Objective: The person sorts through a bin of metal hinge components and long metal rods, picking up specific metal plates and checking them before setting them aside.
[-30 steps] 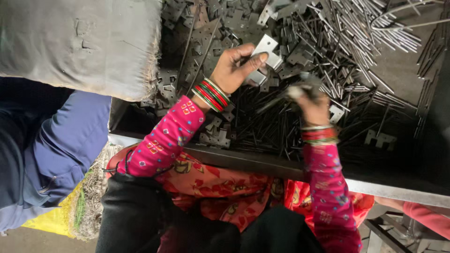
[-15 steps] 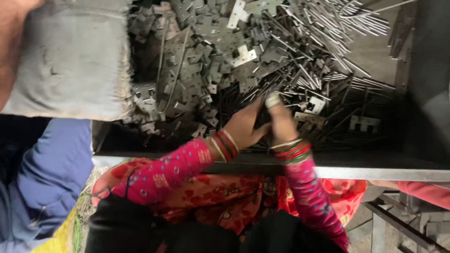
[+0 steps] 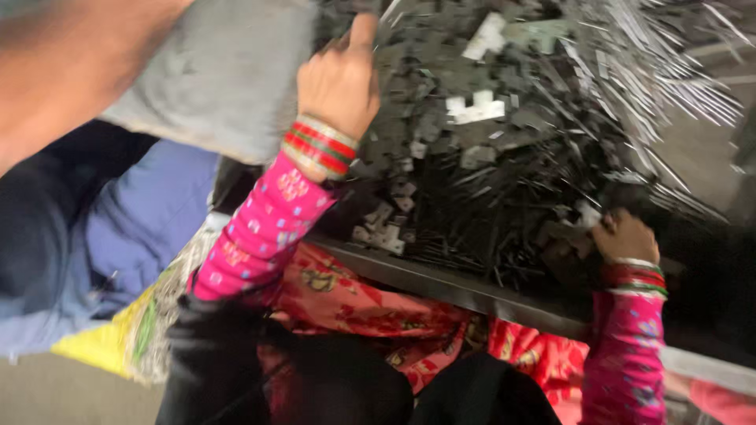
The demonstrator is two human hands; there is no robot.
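Observation:
My left hand is raised over the far left of a heap of dark flat metal pieces. Its index finger points up and the other fingers are curled; I see only its back. It is close to a grey sack. My right hand lies low on the heap near the tray's front edge, fingers curled inward. The frame is blurred, and whatever either palm holds is hidden. Both wrists carry red and green bangles over pink sleeves.
Thin metal rods lie fanned at the far right of the dark tray. A few pale plates lie on top of the heap. Another person's bare arm and blue clothing fill the left side.
My hands were together at the tray's middle. The left has since swung up and left toward the sack, and the right has dropped to the right near the front edge. The view has shifted.

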